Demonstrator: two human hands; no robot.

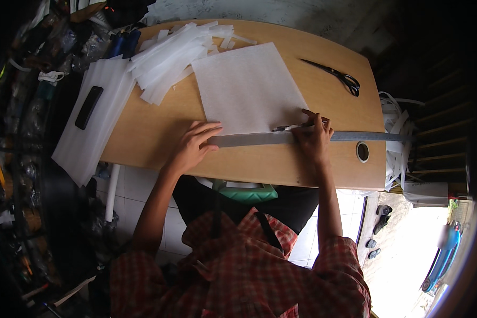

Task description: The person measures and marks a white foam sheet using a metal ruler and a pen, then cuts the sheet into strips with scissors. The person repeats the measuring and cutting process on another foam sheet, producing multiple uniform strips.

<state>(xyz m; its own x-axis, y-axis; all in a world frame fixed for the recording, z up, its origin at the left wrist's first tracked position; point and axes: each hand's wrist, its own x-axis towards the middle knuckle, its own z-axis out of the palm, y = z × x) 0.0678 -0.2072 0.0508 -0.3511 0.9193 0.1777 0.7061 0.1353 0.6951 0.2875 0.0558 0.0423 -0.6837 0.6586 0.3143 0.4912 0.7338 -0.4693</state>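
A white foam-like sheet (249, 87) lies on the wooden table, with a long metal ruler (254, 139) along its near edge. My left hand (192, 146) is open, its fingers stretched over the sheet's near left corner and the ruler's left end. My right hand (314, 138) is closed around a slim pen-like tool (287, 127), whose tip points left and rests near the sheet's edge just above the ruler. Whether the tool is a pen or a cutter is too small to tell. Part of it is hidden by my fingers.
Black scissors (336, 74) lie at the far right of the table (281, 167). White strips (169, 58) are heaped at the far left. A black phone (89, 108) rests on stacked white sheets (103, 79) overhanging the left edge. Near the right edge is a round cable hole (362, 152).
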